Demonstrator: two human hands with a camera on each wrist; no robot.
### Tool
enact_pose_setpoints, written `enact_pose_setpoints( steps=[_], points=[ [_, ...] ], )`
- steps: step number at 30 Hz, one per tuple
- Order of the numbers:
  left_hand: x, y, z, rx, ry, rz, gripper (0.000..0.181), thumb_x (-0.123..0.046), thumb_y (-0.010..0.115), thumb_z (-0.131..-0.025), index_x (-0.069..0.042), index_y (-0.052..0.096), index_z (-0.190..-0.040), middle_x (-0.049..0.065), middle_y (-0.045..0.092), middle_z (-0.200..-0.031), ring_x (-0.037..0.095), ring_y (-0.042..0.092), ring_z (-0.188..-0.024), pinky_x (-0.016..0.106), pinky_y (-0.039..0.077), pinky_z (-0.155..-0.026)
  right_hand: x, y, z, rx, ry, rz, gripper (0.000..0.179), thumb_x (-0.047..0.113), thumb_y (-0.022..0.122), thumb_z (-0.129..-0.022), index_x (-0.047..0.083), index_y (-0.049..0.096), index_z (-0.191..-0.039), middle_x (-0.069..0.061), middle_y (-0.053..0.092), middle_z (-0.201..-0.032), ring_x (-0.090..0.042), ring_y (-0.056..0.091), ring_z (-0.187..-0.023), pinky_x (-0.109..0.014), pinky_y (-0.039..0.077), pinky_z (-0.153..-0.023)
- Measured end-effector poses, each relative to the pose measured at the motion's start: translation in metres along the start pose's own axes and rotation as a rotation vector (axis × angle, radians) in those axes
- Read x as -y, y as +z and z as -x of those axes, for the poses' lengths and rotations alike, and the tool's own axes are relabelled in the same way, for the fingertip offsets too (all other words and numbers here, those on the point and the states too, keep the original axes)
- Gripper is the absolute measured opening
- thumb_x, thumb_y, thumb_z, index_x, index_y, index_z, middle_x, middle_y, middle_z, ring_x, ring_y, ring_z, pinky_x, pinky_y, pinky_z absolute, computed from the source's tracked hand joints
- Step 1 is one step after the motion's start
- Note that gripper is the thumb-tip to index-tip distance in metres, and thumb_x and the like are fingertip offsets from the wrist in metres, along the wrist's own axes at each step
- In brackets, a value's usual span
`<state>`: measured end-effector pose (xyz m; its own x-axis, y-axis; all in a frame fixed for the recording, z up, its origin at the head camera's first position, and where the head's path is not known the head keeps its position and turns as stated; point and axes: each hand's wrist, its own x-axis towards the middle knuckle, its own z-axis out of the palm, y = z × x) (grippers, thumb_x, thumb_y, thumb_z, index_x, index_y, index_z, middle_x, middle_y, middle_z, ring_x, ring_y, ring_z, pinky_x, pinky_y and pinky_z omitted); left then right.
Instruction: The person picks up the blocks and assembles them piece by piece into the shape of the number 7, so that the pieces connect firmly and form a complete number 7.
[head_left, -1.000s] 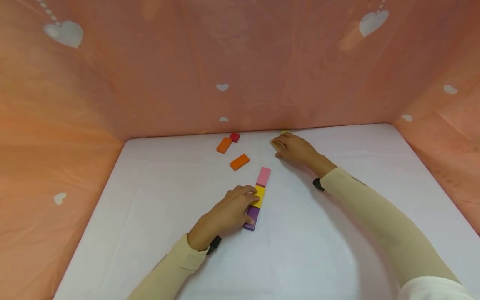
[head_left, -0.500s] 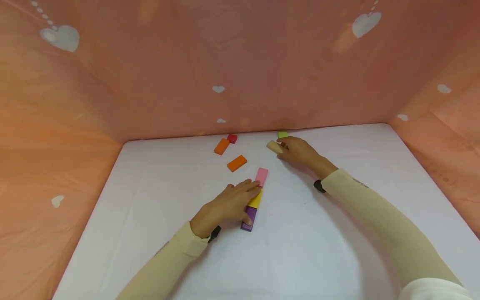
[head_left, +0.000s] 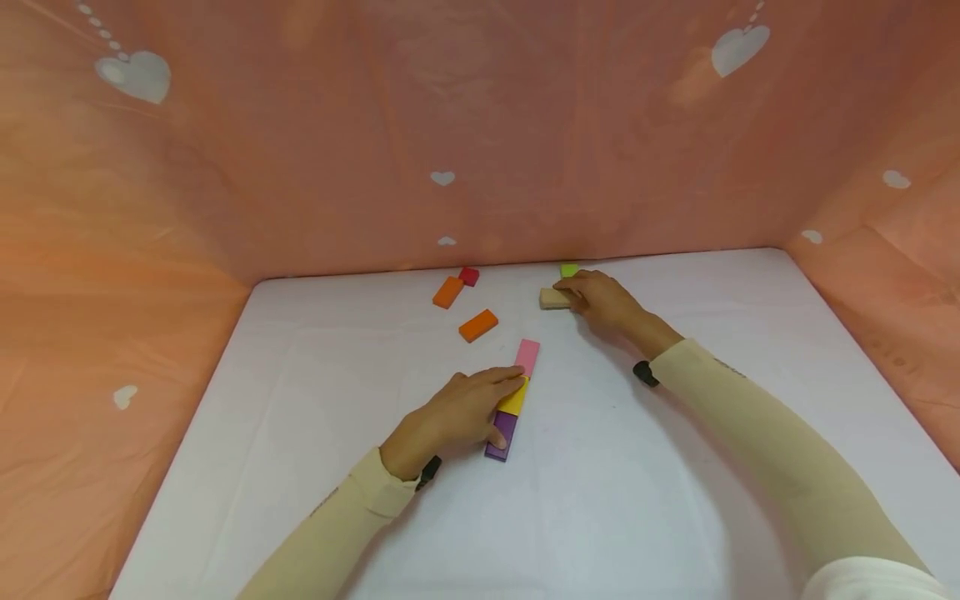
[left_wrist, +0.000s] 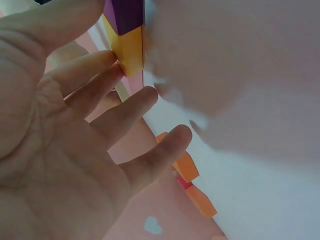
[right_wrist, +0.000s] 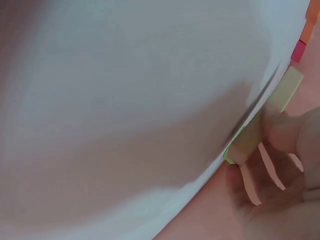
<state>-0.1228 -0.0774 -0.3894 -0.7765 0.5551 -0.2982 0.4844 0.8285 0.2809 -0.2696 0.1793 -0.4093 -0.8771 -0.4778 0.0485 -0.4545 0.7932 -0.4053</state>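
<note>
In the head view, a purple block (head_left: 501, 437), a yellow block (head_left: 514, 398) and a pink block (head_left: 528, 356) lie end to end in a slanting row. My left hand (head_left: 461, 412) rests along the row's left side, fingers extended. Its thumb is at the purple block, and fingertips touch the yellow block (left_wrist: 131, 52) in the left wrist view. Farther back, my right hand (head_left: 606, 302) pinches a beige wooden block (head_left: 555, 299) between thumb and fingers, at or just above the table. The right wrist view also shows this beige block (right_wrist: 287, 89) in the grip.
A lime green block (head_left: 570, 270) lies behind the right hand, partly hidden. Two orange blocks, one nearer (head_left: 478, 326) and one farther (head_left: 448, 292), lie left of it, with a red block (head_left: 469, 276) by the farther one. A peach heart-patterned cloth (head_left: 495, 133) walls the white table.
The beige block has turned in my right hand's grip, from slanted to nearly level across the view. My left fingers have shifted slightly along the row and straightened.
</note>
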Motion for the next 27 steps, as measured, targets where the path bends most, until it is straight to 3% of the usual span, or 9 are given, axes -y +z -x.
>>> enact_pose_setpoints(
  steps=[15,27],
  points=[
    [0.0011,0.0008,-0.0018,0.025,-0.031,0.002,0.092,-0.038,0.083,-0.077,-0.020,0.037,-0.155,-0.004,0.029,-0.164,0.019,0.040,-0.146,0.050,0.040,-0.112,-0.0012,0.0001,0.0007,0.012,-0.112,-0.072,0.036,-0.008,0.060,-0.093,0.006,0.065,-0.126,-0.014,0.064,-0.129,-0.035,0.054,-0.126,-0.052,0.040,-0.112],
    [0.0015,0.0010,-0.0004,0.010,-0.024,-0.022,0.092,-0.039,0.083,-0.076,-0.021,0.038,-0.154,-0.006,0.032,-0.163,0.016,0.035,-0.149,0.051,0.040,-0.112,0.0062,0.0001,0.0005,0.056,-0.189,-0.126,0.034,-0.008,0.057,-0.095,0.008,0.066,-0.123,-0.010,0.065,-0.128,-0.032,0.056,-0.124,-0.050,0.043,-0.110]
  ],
)
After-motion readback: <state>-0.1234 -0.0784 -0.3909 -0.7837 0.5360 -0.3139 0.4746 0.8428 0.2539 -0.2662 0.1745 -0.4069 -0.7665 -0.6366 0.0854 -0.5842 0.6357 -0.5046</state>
